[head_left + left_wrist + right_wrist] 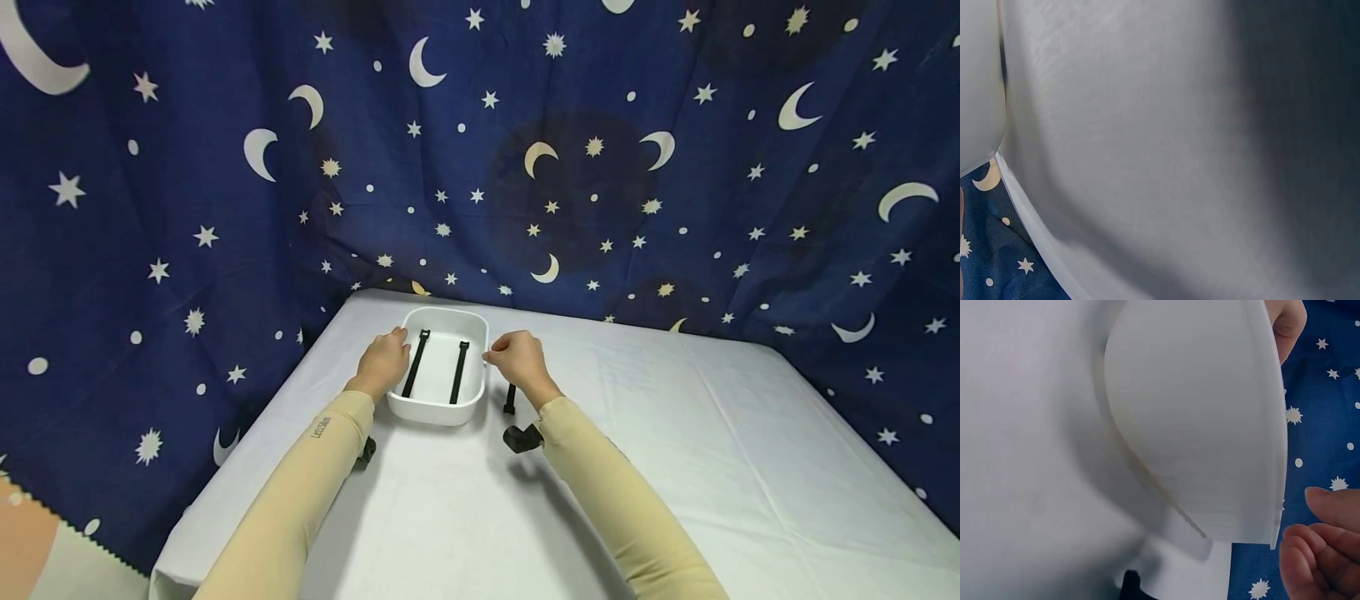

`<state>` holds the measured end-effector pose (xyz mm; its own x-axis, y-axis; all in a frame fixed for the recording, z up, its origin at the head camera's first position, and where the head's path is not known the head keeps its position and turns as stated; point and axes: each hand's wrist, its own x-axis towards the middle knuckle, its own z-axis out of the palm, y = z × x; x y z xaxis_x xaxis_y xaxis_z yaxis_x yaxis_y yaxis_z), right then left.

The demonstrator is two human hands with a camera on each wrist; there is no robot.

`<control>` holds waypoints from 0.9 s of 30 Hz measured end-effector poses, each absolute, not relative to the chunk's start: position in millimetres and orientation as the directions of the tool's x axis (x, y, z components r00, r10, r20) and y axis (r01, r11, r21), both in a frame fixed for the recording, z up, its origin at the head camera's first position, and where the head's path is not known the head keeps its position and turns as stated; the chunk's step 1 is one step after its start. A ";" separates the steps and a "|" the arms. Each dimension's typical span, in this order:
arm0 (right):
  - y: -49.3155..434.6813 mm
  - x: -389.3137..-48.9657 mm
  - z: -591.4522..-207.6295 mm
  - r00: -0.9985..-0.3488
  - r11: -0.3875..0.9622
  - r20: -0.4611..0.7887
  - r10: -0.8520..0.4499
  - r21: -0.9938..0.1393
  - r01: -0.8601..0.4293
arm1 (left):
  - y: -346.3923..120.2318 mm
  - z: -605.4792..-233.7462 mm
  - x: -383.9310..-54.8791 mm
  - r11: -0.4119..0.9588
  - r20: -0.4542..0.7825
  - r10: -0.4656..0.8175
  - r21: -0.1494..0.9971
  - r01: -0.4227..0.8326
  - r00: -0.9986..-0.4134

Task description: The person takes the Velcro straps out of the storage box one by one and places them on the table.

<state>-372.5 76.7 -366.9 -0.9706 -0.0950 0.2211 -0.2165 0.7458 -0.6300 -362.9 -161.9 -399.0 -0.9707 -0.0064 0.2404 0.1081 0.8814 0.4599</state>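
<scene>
A white basin (431, 412) with rounded corners rests on the table. Two narrow black straps (459, 373), each with a wider, slotted-looking end, lie lengthwise inside it. My left hand (382, 364) is at the basin's left rim, its fingertips over the edge; whether they pinch it is hidden. At the right rim is my right hand (516, 357). The right wrist view shows its thumb and loosely curled fingers (1322, 550) beside the rim, with a gap between thumb and forefinger. Another black strap (510, 400) lies on the table by the right wrist, partly covered by that hand.
A white cloth covers the table (675, 433), which extends far to the right. Behind it and along the left hangs a dark blue curtain (360, 167) with moons and stars. Black wrist-worn devices (522, 438) sit below both forearms.
</scene>
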 end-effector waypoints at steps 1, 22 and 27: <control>75.3 -372.2 -366.6 -0.971 0.745 0.219 -0.096 -0.632 -0.216 | -162.0 -399.1 -362.7 0.881 0.240 -0.007 0.461 0.107 -0.971; 41.8 -367.1 -363.2 -0.968 0.736 0.209 -0.141 -0.631 -0.244 | -163.1 -396.4 -364.2 0.876 0.237 -0.014 0.471 0.102 -0.971; 34.1 -367.1 -365.7 -0.969 0.739 0.192 -0.155 -0.629 -0.242 | -163.2 -398.3 -363.9 0.876 0.245 -0.011 0.470 0.109 -0.969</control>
